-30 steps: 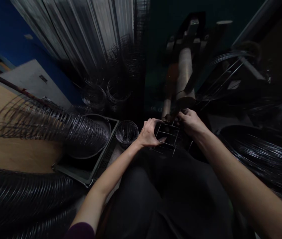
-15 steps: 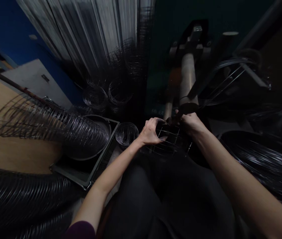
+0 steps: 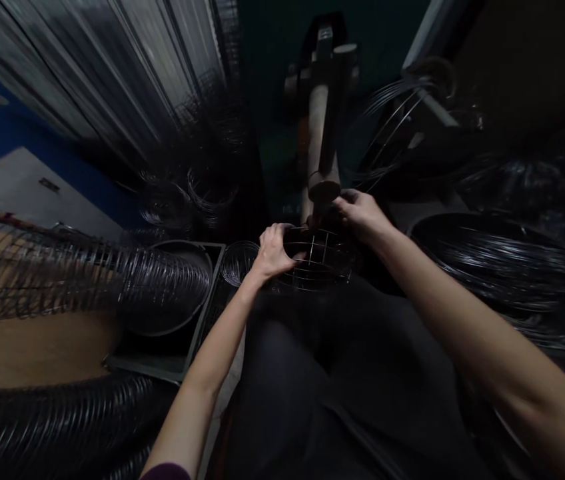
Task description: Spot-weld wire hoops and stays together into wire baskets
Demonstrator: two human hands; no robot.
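My left hand (image 3: 275, 253) is curled around the left side of a round wire frame (image 3: 316, 270), its thumb and fingers on the rim. The frame has curved wires with straight cross wires and sits just above my lap. My right hand (image 3: 362, 215) is closed close beside the lower end of the machine's metal cylinder (image 3: 323, 183), at the far right of the frame. Its fingertips are in dark shadow, so what they pinch cannot be made out. Below the cylinder, the frame's far edge meets the machine's lower arm (image 3: 306, 203).
A long coil of wire rings (image 3: 162, 273) hangs on a rod at left, over a crate (image 3: 202, 323) with a round basin. More rings (image 3: 62, 420) lie at lower left. A pile of wire (image 3: 502, 267) fills a round container at right. Wire baskets (image 3: 160, 203) stand behind.
The view has shifted to the right, so the surroundings appear further left. My right hand has risen slightly beside the cylinder, and the left keeps its grip on the wire frame.
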